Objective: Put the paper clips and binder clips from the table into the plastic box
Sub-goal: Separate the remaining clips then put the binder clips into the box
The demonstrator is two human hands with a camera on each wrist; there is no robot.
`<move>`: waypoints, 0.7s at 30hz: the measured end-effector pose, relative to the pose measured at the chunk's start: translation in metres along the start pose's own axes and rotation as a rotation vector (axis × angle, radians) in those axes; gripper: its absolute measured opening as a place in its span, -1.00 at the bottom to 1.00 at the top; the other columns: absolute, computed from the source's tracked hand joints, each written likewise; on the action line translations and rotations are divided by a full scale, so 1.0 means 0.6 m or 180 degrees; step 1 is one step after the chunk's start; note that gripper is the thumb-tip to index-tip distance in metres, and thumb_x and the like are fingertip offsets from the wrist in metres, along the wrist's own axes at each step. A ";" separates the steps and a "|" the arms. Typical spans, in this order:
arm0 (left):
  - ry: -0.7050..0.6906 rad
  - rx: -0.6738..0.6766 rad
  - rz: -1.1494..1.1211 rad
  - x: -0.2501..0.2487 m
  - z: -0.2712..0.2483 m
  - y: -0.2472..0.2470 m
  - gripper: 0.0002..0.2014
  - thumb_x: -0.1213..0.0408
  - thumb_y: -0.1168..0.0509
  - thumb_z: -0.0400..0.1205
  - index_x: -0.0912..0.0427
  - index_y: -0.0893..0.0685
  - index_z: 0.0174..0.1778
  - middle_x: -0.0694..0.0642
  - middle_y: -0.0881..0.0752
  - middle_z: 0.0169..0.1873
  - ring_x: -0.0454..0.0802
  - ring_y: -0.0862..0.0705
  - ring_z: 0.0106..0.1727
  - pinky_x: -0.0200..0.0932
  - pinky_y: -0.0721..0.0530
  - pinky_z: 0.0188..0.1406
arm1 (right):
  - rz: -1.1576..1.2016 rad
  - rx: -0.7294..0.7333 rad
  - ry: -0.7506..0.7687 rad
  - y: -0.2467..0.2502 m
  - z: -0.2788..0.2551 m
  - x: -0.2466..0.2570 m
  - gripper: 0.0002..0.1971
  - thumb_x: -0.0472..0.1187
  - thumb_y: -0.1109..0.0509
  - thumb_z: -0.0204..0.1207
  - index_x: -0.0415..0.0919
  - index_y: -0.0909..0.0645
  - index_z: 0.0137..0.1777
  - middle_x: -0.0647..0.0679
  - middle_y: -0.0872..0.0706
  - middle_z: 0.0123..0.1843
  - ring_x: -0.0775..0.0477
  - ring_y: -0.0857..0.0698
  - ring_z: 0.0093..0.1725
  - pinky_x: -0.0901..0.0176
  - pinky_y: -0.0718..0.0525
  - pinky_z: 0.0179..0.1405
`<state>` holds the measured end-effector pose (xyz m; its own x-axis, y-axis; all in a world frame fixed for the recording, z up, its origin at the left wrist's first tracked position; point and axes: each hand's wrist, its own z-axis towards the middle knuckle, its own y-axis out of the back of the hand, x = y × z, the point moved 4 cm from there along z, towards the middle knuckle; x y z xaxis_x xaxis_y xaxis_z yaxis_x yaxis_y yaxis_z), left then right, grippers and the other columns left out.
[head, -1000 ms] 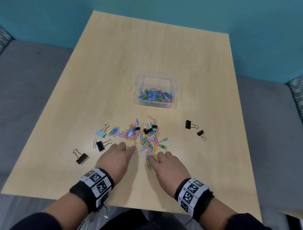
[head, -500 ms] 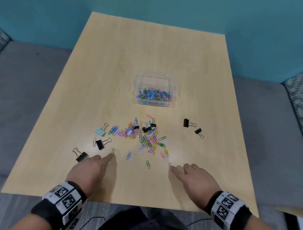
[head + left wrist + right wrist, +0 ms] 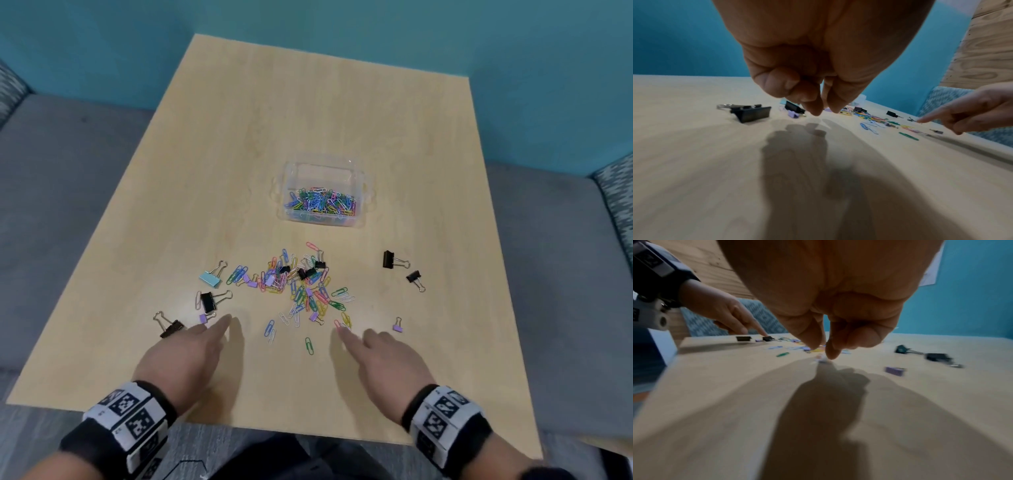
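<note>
**Hands at the near edge of the scattered clips**

While the plastic box (image 3: 323, 198) sits mid-table with bare wood (image 3: 308, 102) beyond, paper clips (image 3: 301, 291) and binder clips (image 3: 390, 260) lie nearer. Left hand (image 3: 185, 356) and right hand (image 3: 383, 359) point index fingers, other fingers curled, grasping nothing.

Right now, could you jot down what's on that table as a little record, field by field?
surface: wooden table
plastic box: open, already holds coloured paper clips
loose pile: paper clips and small binder clips, in front of the box
black binder clips: two to the right, others to the left
left hand: index finger extended, holds nothing
right hand: index fingertip at a pink paper clip
</note>
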<state>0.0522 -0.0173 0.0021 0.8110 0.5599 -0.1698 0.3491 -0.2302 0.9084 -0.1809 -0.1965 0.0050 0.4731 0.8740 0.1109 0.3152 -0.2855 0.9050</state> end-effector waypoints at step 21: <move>0.0214 0.0128 -0.0211 0.014 0.011 -0.024 -0.47 0.09 -0.01 0.68 -0.16 -0.09 0.60 -0.01 -0.67 0.08 0.07 -0.65 0.03 -0.03 -0.64 -0.09 | 0.0394 0.0171 -0.0115 -0.047 -0.065 -0.008 -0.15 -0.29 -0.51 -0.01 0.17 -0.55 0.39 0.16 -0.52 -0.25 0.08 -0.57 -0.45 0.26 -0.12 -0.59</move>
<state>0.0572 -0.0144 -0.0152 0.7526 0.6269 -0.2017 0.4207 -0.2220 0.8797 -0.2242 -0.1774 -0.0052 0.5400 0.8164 0.2047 0.2957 -0.4117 0.8620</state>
